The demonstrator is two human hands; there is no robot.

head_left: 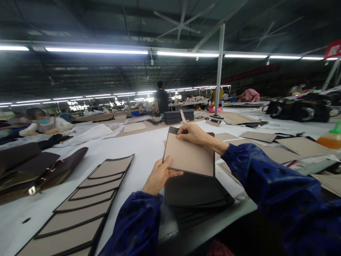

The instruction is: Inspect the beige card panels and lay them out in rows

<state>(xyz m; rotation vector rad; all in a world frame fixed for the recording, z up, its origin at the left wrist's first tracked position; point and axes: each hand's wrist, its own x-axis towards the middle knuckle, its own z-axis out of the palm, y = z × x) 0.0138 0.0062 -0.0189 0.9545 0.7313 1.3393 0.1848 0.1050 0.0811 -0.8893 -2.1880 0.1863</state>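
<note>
Between my hands is a beige panel [191, 156] with a black border, tilted up above the table. My left hand [160, 174] grips its lower left corner, thumb on the face and fingers beneath. At the top edge, the fingers of my right hand [193, 134] are pinched together over the beige face; what they hold, if anything, is hidden. Just below the panel lies a stack of black panels [197, 193] at the table's near edge. To the left, several black-edged beige panels [82, 209] overlap in a long row.
Dark brown bags [45, 167] with metal clasps lie at far left. Loose beige panels [285, 153] spread over the right side, near a bottle of amber liquid [330, 138]. A metal post [220, 71] rises behind. Co-workers [45, 122] are around the white-covered table [144, 149].
</note>
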